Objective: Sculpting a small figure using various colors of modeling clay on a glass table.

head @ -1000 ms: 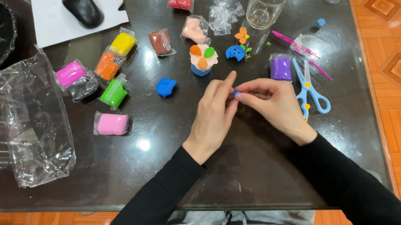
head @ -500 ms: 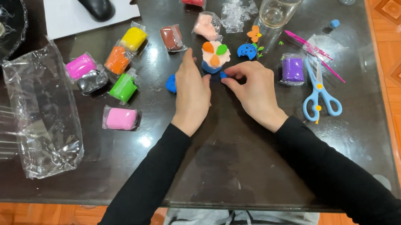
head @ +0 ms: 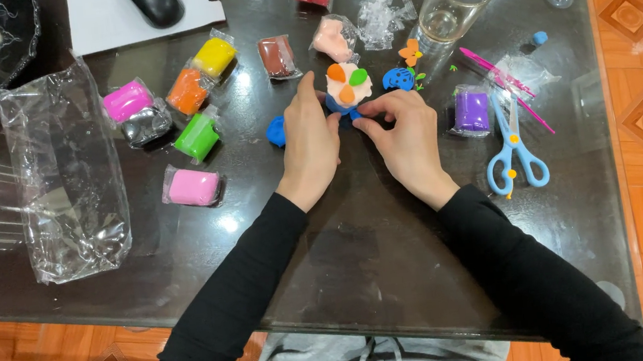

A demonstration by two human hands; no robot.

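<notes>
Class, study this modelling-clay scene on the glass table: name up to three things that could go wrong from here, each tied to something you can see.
1. Both hands, left hand and right hand, pinch the base of the small clay figure; its petal-like pieces could get squashed.
2. The drinking glass lies tilted just behind; a stray elbow might roll it.
3. The scissors lie near the right hand and the table edge; they could be knocked off.

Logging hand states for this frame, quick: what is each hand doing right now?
Left hand: fingers curled, fingertips touching the clay flower piece; a firm hold cannot be told.
Right hand: fingertips pinched at the same piece's blue base.
</notes>
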